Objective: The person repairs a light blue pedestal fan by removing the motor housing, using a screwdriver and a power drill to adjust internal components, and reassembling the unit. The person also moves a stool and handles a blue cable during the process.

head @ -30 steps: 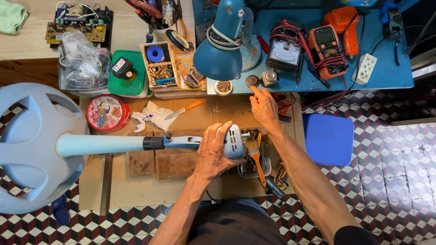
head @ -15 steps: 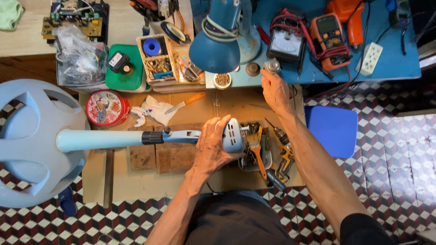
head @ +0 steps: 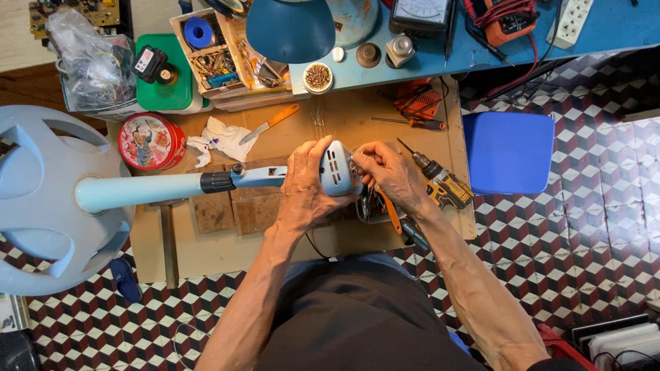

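At the centre of the frame, a pale blue fan housing (head: 338,169) with slotted vents is gripped by the left hand (head: 302,184), fingers curled closed around it. The right hand (head: 388,172) is pressed against its right end, fingertips pinched together; what is pinched cannot be told. The housing's pole (head: 144,190) runs left to a round base (head: 41,199). Just right, a yellow cordless drill (head: 443,184) lies on the cardboard (head: 330,124). Farther up, a small dish of screws (head: 317,77) sits on the blue bench (head: 605,31).

The left hand (head: 306,189) clasps the pale blue plastic housing (head: 338,170) at the end of a long pale blue fan pole (head: 137,191) — the right hand (head: 388,173) pinches at the housing's far side, just beside a yellow-and-black cordless drill (head: 445,184) lying on the brown cardboard-covered bench (head: 330,124).
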